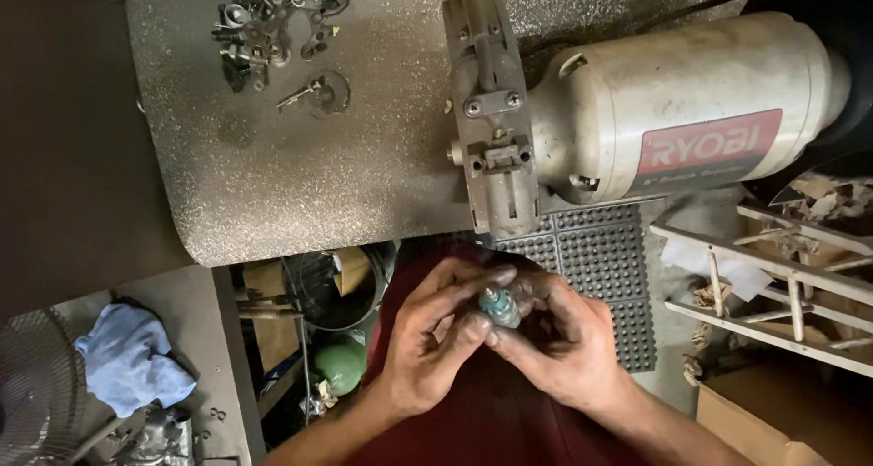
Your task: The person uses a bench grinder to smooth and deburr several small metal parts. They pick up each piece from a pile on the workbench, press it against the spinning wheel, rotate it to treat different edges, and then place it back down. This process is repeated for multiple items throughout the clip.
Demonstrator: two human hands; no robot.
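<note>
— Start at the far left. What lies there?

— A blue cloth (127,357) sits crumpled on a grey surface at the lower left, just beside the edge of a wire fan guard (32,384). Above it runs a speckled workbench top (300,175), and near its upper edge lies a heap of small dark metal parts (273,20) with one lone key-like piece (314,91) just below the heap.

— And under the bench edge?

— A round bucket (341,289) and a green rounded thing (341,364) (half hidden, so I cannot tell what it is).

— Now the hands.

— The left hand (427,339) curls inward, its thumb and forefinger closing from the left on a small bluish-green cylindrical part (499,307). The part stands between the two hands, its pale ridged top poking up just above the fingertips. The right hand (564,343) meets it from the other side, fingers bent and pressed around its body, so both hands pinch the same piece and touch each other there. Both hands are dark with grime and hover over dark red fabric (491,411).

— What is further right?

— A bench grinder (655,102) lies on the bench top above the hands, its grey guard plate toward the middle. Below it is a black studded rubber mat (600,266), then a whitish wooden rack (782,284), and a cardboard box (773,420) in the corner.
</note>
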